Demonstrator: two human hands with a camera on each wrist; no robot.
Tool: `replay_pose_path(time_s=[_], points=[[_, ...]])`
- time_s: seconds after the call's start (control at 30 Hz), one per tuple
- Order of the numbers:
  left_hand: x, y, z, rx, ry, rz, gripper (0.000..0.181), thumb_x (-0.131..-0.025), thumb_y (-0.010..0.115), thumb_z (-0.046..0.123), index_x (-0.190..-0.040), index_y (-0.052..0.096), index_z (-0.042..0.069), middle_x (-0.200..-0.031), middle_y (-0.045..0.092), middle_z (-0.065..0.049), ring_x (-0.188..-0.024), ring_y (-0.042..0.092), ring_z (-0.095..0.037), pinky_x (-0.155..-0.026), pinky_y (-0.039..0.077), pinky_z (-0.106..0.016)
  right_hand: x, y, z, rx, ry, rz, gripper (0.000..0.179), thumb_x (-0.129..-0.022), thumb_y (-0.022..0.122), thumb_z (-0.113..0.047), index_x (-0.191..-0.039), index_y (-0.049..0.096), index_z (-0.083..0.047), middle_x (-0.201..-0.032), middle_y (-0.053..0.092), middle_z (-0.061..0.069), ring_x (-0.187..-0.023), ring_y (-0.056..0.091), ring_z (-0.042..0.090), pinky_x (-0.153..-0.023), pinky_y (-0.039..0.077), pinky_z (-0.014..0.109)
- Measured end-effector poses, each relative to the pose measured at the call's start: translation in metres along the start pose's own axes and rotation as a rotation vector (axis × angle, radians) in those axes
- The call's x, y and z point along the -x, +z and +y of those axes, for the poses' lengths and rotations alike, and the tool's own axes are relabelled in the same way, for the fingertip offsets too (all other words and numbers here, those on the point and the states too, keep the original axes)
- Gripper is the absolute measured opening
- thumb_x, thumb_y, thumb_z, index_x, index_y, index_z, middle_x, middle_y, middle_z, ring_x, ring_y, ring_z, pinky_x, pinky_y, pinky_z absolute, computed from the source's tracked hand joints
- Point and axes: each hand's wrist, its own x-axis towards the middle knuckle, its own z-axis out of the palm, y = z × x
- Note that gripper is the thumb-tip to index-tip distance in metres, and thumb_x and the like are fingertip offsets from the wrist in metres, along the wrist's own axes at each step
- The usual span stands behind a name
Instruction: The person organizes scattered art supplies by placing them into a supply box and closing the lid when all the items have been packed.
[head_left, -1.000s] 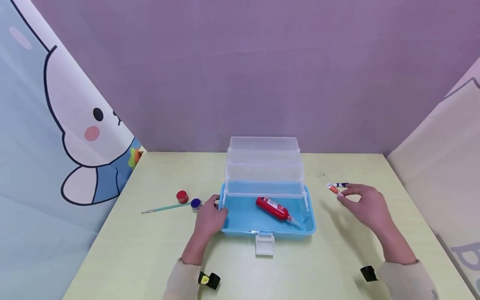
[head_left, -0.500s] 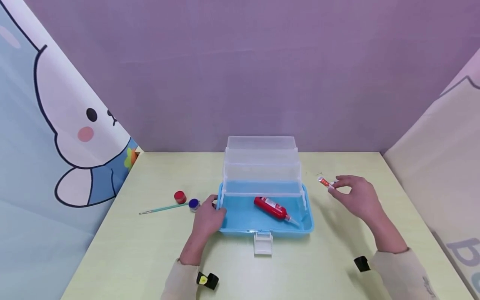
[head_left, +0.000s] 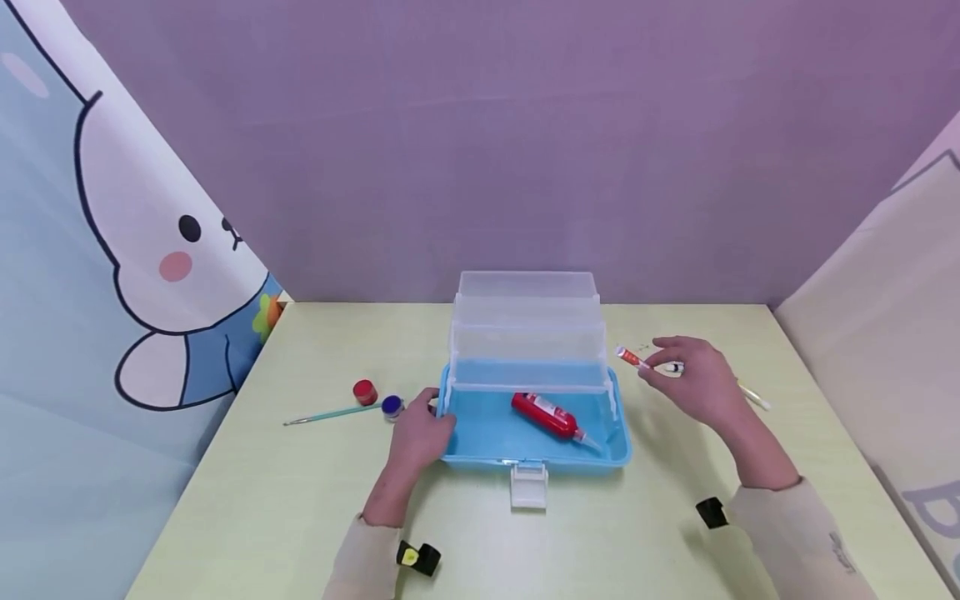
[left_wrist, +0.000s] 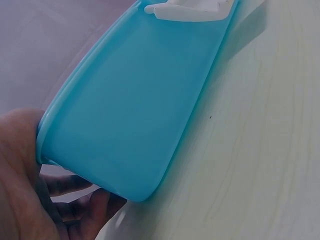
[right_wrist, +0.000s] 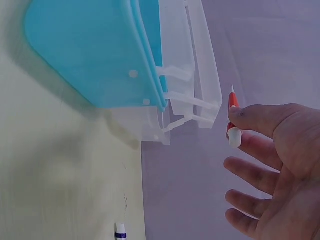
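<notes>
Closer to the open sky-blue plastic box [head_left: 480, 462] now, the right hand [head_left: 697, 379] pinches a slim red-and-white tube [head_left: 628, 357] right of it; the left hand [head_left: 420, 432] grips the box's left wall. Packing looks barely begun: one red plastic bottle [head_left: 547, 415] inside. Outside remain one red round jar [head_left: 365, 392], one blue-lidded round jar [head_left: 392, 407] and one teal-handled brush [head_left: 337, 414], left of the box; one blue-banded white tube [right_wrist: 121, 231] and one pale stick [head_left: 755, 397] (partly hidden), right of it.
</notes>
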Motion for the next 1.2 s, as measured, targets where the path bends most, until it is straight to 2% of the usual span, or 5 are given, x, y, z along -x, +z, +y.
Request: replay_pose_path(time_s=[0.17,0.43,0.77,1.03,1.2], points=[[-0.001,0.001,0.000,-0.011,-0.007,-0.003,0.051,-0.088,0.058,0.019,-0.138,0.049,0.010,-0.096,0.061,-0.009,-0.079,0.057,-0.025,-0.062,0.050,-0.034,-0.006,0.001,-0.005,-0.003,0.012,-0.044,0.017,-0.085,0.074,-0.020,-0.092,0.077,-0.005,-0.130,0.056,0.024,-0.125,0.040,0.048,-0.095,0.036,0.063],[0.000,0.000,0.002,-0.002,-0.007,0.001,0.051,-0.088,0.058,0.018,-0.138,0.049,0.010,-0.095,0.061,-0.010,-0.079,0.057,-0.026,-0.062,0.050,-0.033,-0.012,0.003,-0.012,-0.016,0.028,-0.099,0.018,-0.085,0.075,-0.021,-0.095,0.077,-0.006,-0.138,0.049,0.024,-0.133,0.029,0.048,-0.101,0.025,0.068],[0.002,-0.001,0.003,0.002,-0.018,-0.002,0.051,-0.089,0.057,0.019,-0.139,0.049,0.011,-0.098,0.061,-0.010,-0.080,0.057,-0.026,-0.062,0.051,-0.034,-0.021,0.003,-0.025,-0.002,-0.001,-0.118,0.020,-0.083,0.077,-0.021,-0.096,0.077,-0.006,-0.140,0.046,0.024,-0.136,0.025,0.047,-0.100,0.027,0.069],[0.006,-0.007,0.003,0.001,-0.010,-0.012,0.050,-0.089,0.057,0.019,-0.137,0.050,0.011,-0.099,0.061,-0.010,-0.080,0.057,-0.026,-0.062,0.050,-0.034,-0.025,0.002,-0.040,0.024,-0.005,-0.137,0.022,-0.080,0.080,-0.020,-0.097,0.077,-0.006,-0.142,0.044,0.024,-0.137,0.023,0.047,-0.094,0.035,0.068],[0.007,-0.011,0.004,0.017,-0.004,-0.016,0.051,-0.088,0.056,0.019,-0.138,0.049,0.011,-0.097,0.060,-0.010,-0.080,0.057,-0.026,-0.062,0.049,-0.034,-0.027,0.000,-0.048,0.046,-0.025,-0.144,0.021,-0.081,0.079,-0.019,-0.097,0.077,-0.007,-0.142,0.043,0.024,-0.138,0.022,0.046,-0.096,0.033,0.069]])
